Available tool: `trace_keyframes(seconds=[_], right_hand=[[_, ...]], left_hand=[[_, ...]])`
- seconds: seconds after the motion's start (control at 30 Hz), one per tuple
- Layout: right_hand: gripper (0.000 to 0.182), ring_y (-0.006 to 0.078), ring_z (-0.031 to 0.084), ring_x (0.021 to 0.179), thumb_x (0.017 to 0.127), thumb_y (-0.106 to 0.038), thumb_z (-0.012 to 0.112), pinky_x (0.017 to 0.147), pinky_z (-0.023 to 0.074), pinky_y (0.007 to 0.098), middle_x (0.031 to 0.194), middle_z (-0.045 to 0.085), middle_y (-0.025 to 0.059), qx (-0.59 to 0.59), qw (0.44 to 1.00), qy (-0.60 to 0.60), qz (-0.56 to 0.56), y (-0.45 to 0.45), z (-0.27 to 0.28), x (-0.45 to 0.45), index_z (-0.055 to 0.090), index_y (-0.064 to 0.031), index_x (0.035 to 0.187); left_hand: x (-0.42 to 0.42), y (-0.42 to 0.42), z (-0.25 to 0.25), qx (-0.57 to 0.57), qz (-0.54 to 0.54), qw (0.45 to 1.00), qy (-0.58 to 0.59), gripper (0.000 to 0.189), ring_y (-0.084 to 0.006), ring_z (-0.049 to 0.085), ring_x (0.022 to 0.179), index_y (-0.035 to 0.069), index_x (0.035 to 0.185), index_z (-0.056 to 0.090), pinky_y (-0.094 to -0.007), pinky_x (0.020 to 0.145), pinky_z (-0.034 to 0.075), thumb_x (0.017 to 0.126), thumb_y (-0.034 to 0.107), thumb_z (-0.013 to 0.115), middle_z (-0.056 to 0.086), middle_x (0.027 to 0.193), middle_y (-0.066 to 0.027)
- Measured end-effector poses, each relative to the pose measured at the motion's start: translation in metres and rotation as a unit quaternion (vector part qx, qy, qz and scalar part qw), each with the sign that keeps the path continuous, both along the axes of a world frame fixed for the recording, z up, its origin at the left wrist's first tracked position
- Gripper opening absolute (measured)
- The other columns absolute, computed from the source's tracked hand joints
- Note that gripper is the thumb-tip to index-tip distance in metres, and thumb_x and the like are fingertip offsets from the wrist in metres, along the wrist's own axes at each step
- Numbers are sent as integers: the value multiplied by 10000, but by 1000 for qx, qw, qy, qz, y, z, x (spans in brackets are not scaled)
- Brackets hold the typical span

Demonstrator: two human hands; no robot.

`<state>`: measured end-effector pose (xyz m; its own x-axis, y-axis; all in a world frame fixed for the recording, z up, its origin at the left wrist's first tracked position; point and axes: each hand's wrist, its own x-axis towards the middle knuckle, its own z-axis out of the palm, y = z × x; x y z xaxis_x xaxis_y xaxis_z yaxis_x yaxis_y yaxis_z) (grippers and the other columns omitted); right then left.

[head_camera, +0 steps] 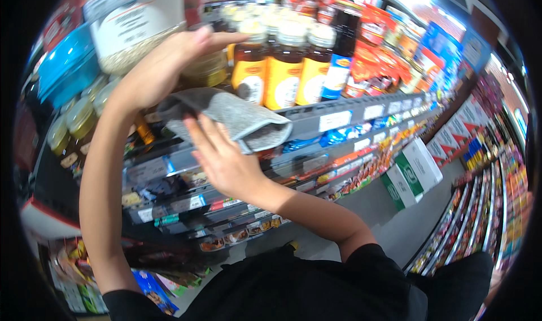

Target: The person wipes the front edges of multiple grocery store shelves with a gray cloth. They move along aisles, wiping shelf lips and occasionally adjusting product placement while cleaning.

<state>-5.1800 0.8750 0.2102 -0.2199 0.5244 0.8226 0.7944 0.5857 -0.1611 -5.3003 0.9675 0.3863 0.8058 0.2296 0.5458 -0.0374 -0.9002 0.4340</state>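
Observation:
My right hand lies with its fingers stretched over a grey cloth with a light blue edge. The cloth is at the front edge of a shelf, partly folded, with a darker patch at its left. Higher up, my left hand reaches over a squat jar, its outstretched finger at the neck of a yellow-labelled bottle. Whether that finger touches the bottle, and what the other fingers do, is not clear. More yellow-labelled bottles with pale caps stand alongside in a row.
Left of my arms are a large clear jar of grain, a blue tub and lidded jars. Red pouches fill the shelf further right. Lower shelves bear price tags. A white-and-green carton stands on the aisle floor.

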Motion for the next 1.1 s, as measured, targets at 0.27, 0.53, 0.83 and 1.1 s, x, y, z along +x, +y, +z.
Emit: trace_keyframes(seconds=[0.27, 0.53, 0.83, 1.1], right_hand=[[638, 374, 485, 1333, 939, -198, 595, 1094, 387, 482, 1540, 410, 200, 45, 993, -46, -95, -1, 31, 2, 389, -102, 1535], [715, 385, 665, 1110, 819, 79, 543, 778, 611, 390, 1449, 545, 202, 137, 990, 34, -2, 8, 6, 10, 448, -80, 1509], [467, 447, 371, 1444, 998, -12, 458, 1211, 223, 532, 1546, 453, 181, 188, 960, 179, 108, 22, 47, -24, 508, -70, 1459], [598, 322, 622, 1143, 853, -6, 573, 684, 619, 384, 1440, 509, 148, 23, 997, -77, 9, 9, 31, -49, 494, -103, 1437]], left_hand=[[0, 4, 2, -77, -12, 996, 37, 846, -321, 438, 1428, 71, 1452, 542, -465, 1217, 268, 993, 711, 233, 520, 1502, -126], [-40, 10, 19, 31, 17, 998, -52, 813, -291, 574, 1305, 57, 1367, 625, -429, 1186, 331, 1022, 673, 223, 604, 1411, -130], [-98, 5, -9, 44, 85, 990, -103, 671, -248, 665, 1028, -68, 1161, 691, -360, 997, 466, 1061, 517, 378, 721, 1089, -180], [-95, 4, -6, 19, 73, 993, -92, 654, -264, 693, 988, -74, 1037, 723, -370, 946, 504, 1052, 501, 412, 742, 975, -168]])
